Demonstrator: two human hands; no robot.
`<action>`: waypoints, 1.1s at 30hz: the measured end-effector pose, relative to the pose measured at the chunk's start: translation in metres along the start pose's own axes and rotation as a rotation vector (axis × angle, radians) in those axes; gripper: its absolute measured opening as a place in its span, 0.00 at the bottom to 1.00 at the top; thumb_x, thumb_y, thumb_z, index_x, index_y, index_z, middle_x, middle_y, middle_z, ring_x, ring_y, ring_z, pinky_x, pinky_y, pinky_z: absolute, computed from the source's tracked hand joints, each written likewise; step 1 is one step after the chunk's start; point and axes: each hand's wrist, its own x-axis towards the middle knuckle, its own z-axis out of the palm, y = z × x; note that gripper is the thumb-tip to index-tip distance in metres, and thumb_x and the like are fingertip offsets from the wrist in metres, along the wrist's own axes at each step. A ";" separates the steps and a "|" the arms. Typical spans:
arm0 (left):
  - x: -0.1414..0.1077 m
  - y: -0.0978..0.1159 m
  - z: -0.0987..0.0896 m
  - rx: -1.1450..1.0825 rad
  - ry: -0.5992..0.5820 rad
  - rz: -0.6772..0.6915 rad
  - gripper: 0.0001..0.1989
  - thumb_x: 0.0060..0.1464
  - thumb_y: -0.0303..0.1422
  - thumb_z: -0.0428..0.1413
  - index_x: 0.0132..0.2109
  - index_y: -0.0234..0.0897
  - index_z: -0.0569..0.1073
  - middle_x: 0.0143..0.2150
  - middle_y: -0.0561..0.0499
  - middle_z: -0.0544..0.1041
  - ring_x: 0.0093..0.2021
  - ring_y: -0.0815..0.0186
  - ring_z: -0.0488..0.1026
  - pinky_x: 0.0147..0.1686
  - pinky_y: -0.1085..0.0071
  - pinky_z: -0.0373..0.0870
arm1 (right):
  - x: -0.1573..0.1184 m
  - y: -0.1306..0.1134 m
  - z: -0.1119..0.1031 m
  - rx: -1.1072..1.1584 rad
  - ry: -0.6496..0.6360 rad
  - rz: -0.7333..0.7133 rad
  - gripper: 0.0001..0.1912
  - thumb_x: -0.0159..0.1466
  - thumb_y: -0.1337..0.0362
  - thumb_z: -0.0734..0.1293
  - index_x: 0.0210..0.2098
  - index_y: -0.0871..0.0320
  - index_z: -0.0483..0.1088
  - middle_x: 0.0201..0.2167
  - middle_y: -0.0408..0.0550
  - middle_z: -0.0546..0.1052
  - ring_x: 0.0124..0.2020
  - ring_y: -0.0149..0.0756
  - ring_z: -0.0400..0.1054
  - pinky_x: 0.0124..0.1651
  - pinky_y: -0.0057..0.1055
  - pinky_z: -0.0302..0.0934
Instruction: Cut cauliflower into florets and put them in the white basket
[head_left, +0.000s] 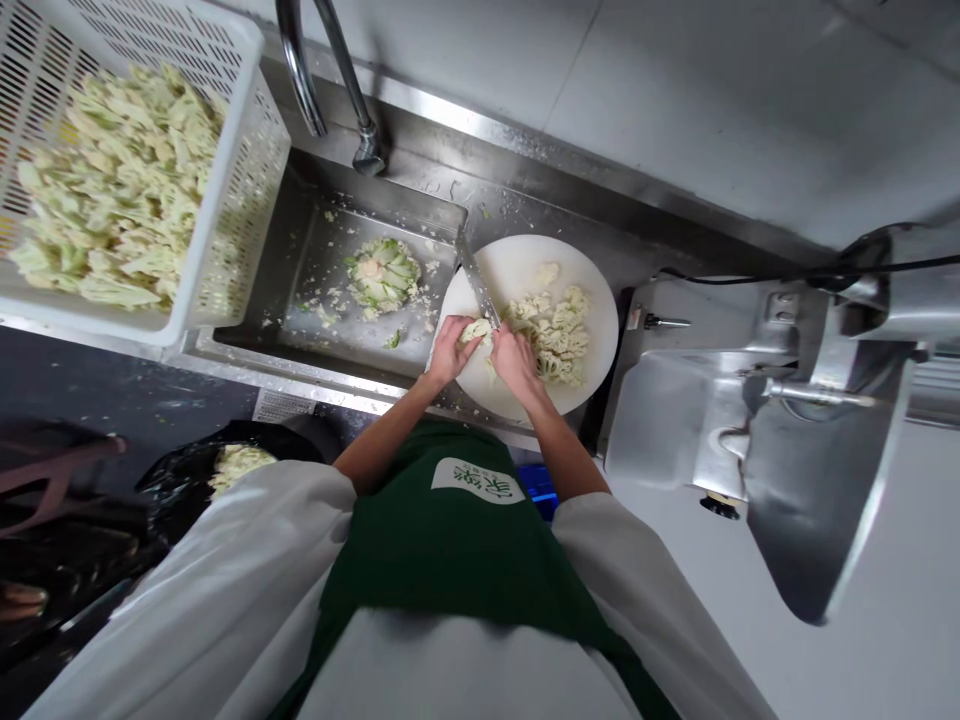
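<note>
Head view: pale cauliflower piece [475,331] over a round white board [517,260].
My left hand [451,350] pinches it, likely to steady it against the long steel knife [480,285] my right hand [515,358] grips.

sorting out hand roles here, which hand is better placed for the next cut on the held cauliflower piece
Probably the right hand: it grips the knife above the white cutting board. The left hand is occupied, holding the cauliflower piece beside the blade.

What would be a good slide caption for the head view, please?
Left hand holds a cauliflower piece, right hand a knife, at a round white board.
</note>
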 end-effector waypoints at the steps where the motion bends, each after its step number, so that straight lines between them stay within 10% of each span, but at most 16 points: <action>1: -0.001 0.000 0.000 0.000 0.003 -0.010 0.15 0.65 0.40 0.59 0.55 0.40 0.72 0.48 0.44 0.75 0.50 0.60 0.75 0.52 0.62 0.75 | 0.004 0.001 0.000 0.004 -0.001 0.000 0.20 0.76 0.62 0.52 0.58 0.63 0.68 0.46 0.61 0.81 0.47 0.46 0.76 0.49 0.34 0.64; 33: -0.019 -0.009 0.003 0.073 0.120 -0.182 0.19 0.64 0.50 0.57 0.49 0.40 0.74 0.48 0.41 0.73 0.52 0.56 0.73 0.56 0.52 0.72 | -0.013 0.001 -0.021 0.063 0.081 -0.027 0.22 0.77 0.58 0.51 0.53 0.63 0.69 0.41 0.59 0.80 0.43 0.48 0.74 0.48 0.38 0.63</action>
